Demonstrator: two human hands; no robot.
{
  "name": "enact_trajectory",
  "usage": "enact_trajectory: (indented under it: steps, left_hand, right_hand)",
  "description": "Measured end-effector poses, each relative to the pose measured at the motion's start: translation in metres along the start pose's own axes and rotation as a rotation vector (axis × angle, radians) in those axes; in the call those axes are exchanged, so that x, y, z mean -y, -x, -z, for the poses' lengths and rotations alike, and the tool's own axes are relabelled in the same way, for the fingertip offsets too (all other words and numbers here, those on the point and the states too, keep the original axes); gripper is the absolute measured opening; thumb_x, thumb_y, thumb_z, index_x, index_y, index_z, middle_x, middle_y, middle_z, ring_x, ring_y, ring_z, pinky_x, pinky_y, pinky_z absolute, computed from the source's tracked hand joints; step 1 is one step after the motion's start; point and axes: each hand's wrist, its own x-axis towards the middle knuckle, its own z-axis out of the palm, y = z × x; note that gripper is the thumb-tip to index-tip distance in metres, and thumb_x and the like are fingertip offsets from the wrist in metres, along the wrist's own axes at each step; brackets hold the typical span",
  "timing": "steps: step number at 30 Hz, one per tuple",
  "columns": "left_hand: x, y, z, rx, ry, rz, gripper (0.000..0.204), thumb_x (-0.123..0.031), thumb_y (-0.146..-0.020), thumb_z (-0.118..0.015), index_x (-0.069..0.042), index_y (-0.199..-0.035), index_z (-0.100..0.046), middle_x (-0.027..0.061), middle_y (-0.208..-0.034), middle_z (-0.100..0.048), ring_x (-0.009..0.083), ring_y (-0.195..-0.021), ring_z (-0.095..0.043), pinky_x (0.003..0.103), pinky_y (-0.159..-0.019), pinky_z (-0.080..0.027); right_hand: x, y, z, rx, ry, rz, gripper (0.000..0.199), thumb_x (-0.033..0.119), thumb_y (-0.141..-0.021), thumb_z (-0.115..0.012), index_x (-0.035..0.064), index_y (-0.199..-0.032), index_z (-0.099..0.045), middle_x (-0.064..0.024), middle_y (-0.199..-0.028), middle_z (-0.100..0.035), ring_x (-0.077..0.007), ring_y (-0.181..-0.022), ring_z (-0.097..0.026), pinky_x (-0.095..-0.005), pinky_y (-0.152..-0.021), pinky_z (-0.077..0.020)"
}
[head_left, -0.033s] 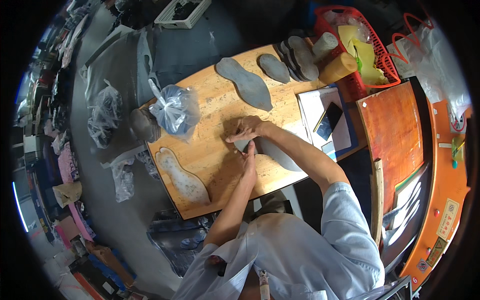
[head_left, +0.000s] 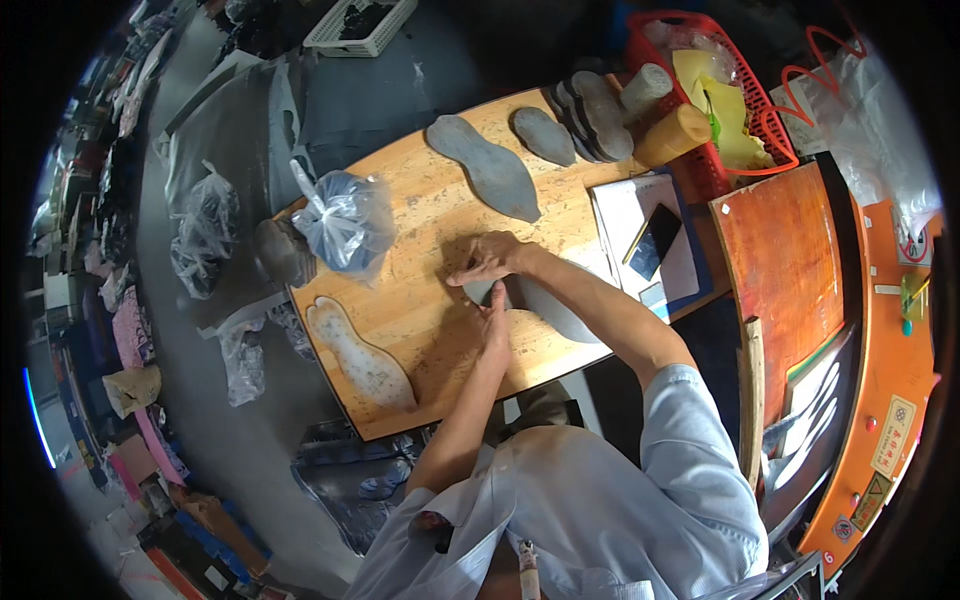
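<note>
Both hands, left [head_left: 497, 322] & right [head_left: 490, 262], fingers closed, pinch a grey sole [head_left: 545, 305] on the board [head_left: 420, 290]; red basket [head_left: 700, 90] holds prob. yellow sheets [head_left: 722, 110].

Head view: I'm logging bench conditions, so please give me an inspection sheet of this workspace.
Surface: wooden board, speckled and worn, bare in places.
Job's things: grey sole-shaped piece under both hands.
Clutter: loose grey sole, pale sole-shaped mark, stack of soles, knotted plastic bag, papers with a dark card.
Grip: left hand and right hand both press the piece; closure unclear.
Cables: nothing seen.
Surroundings: red basket, orange machine, bags on the floor.
</note>
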Motion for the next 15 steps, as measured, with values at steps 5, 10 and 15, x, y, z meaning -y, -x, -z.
enact_trajectory:
  steps: [5,10,15]
  left_hand:
    - [-0.001,-0.005,-0.009,-0.117,-0.082,-0.015,0.066,-0.05,-0.091,-0.082,-0.005,-0.133,-0.056,0.0061,-0.121,-0.063,0.0195,-0.104,-0.061,0.036,-0.087,-0.054]
    - [-0.032,0.017,-0.02,-0.024,-0.16,0.05,0.103,-0.069,-0.085,-0.077,-0.004,-0.153,-0.035,0.0142,-0.152,-0.041,0.0262,-0.136,-0.044,0.043,-0.112,-0.038]
    - [-0.048,0.014,-0.039,0.088,-0.232,-0.013,0.118,-0.074,-0.084,-0.073,-0.007,-0.166,-0.021,0.0175,-0.167,-0.03,0.0298,-0.152,-0.033,0.046,-0.124,-0.029]
  right_hand:
    - [0.001,0.001,-0.001,-0.037,0.047,0.024,0.066,0.079,-0.088,-0.063,0.0169,-0.093,-0.084,-0.0127,-0.085,-0.076,-0.0281,-0.08,-0.069,-0.043,-0.071,-0.0525]
    - [0.005,0.017,0.02,-0.153,0.018,-0.047,0.08,0.083,-0.081,-0.066,0.0042,-0.08,-0.075,-0.0171,-0.084,-0.074,-0.0343,-0.084,-0.071,-0.0431,-0.074,-0.0552]
    - [0.005,0.04,0.038,-0.207,0.029,-0.171,0.081,0.077,-0.084,-0.069,-0.0021,-0.104,-0.074,-0.0202,-0.102,-0.076,-0.0348,-0.097,-0.073,-0.044,-0.085,-0.0583]
